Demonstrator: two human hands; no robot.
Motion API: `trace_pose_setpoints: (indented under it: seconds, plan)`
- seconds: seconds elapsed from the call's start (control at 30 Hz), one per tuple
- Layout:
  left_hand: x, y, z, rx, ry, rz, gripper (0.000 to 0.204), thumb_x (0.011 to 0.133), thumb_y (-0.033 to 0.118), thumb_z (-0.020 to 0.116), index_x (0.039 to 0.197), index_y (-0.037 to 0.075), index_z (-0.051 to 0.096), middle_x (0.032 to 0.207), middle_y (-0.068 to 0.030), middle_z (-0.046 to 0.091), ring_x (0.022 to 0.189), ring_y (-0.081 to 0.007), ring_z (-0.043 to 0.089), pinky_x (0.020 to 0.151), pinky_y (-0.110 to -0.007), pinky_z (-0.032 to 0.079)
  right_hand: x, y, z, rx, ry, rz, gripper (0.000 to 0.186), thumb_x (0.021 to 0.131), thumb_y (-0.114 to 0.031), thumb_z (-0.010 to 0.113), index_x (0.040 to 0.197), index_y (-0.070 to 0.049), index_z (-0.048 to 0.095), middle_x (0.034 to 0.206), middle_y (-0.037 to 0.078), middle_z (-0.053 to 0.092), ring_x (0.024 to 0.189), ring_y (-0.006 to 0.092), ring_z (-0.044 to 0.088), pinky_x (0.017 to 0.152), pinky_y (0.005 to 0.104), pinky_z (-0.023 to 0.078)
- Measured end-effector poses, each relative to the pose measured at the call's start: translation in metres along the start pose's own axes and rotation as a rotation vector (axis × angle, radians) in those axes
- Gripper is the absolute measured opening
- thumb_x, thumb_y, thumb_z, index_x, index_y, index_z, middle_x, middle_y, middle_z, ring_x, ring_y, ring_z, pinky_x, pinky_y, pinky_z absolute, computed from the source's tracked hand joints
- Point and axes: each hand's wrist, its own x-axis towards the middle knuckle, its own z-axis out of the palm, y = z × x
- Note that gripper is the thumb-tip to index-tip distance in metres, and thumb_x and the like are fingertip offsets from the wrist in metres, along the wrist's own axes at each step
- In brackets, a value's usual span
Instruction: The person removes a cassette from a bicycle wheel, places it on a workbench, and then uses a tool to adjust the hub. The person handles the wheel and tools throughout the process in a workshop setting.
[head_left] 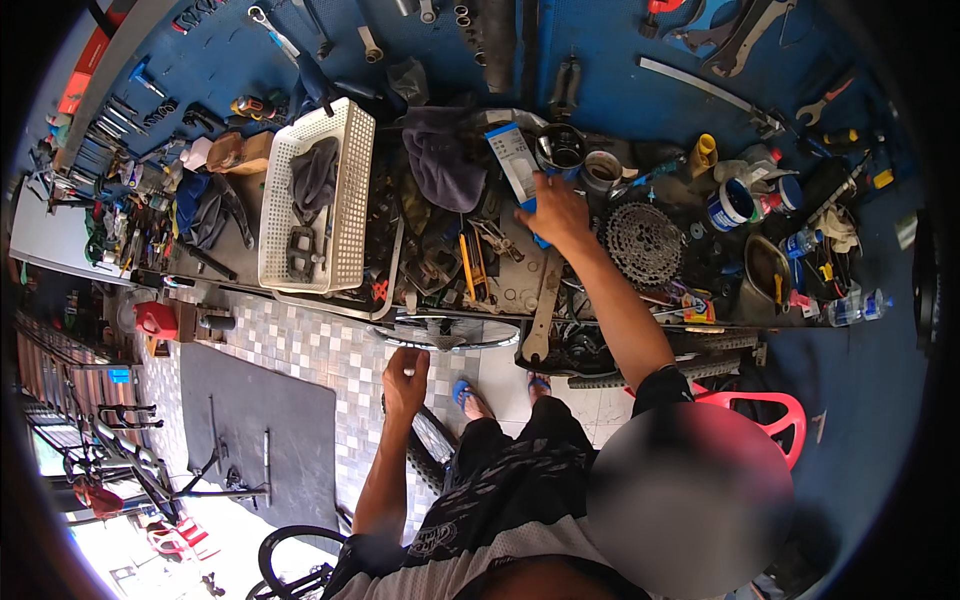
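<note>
My right hand [558,212] reaches over the workbench, its fingers closed about the lower end of a narrow blue and white box [512,165]. The fingers partly cover the box. Just behind the hand stand a dark round tub [561,148] and a smaller round tin [601,172]. To the right of my wrist lies a bicycle cassette [644,243] with stacked sprockets. A long flat wrench [543,310] lies below the hand, over the bench's front edge. My left hand [405,382] hangs in front of the bench with curled fingers, and nothing shows in it.
A white perforated basket [350,200] holds a dark cloth and a pedal [301,252]. Beside it lie a grey towel [445,160] and a yellow-handled tool [473,268]. Tools hang on the blue wall [600,60]. Below are bicycle wheels [430,445] and a red stool [765,410].
</note>
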Motion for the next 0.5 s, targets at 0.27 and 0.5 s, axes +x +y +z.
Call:
trace_pose_setpoints:
  seconds: [0.27, 0.5]
  plan:
    - [-0.050, -0.015, 0.012, 0.089, -0.174, -0.053, 0.023, 0.097, 0.024, 0.073, 0.100, 0.001, 0.072, 0.091, -0.0157, 0.076, 0.083, -0.0271, 0.075, 0.074, -0.037, 0.059, 0.013, 0.008, 0.000, 0.080, -0.013, 0.120, 0.062, 0.087, -0.032, 0.078, 0.137, -0.004, 0.055, 0.110, 0.023, 0.072, 0.107, 0.0400, 0.071, 0.085, 0.0541, 0.060]
    - [-0.081, -0.043, 0.004, 0.063, -0.190, -0.084, 0.022, 0.098, 0.023, 0.072, 0.103, 0.001, 0.071, 0.091, -0.0147, 0.076, 0.083, -0.0261, 0.075, 0.075, -0.037, 0.059, 0.058, 0.034, -0.114, 0.387, 0.172, 0.153, 0.061, 0.092, -0.028, 0.065, 0.146, -0.003, 0.054, 0.120, 0.026, 0.072, 0.100, 0.0389, 0.074, 0.090, 0.0487, 0.058]
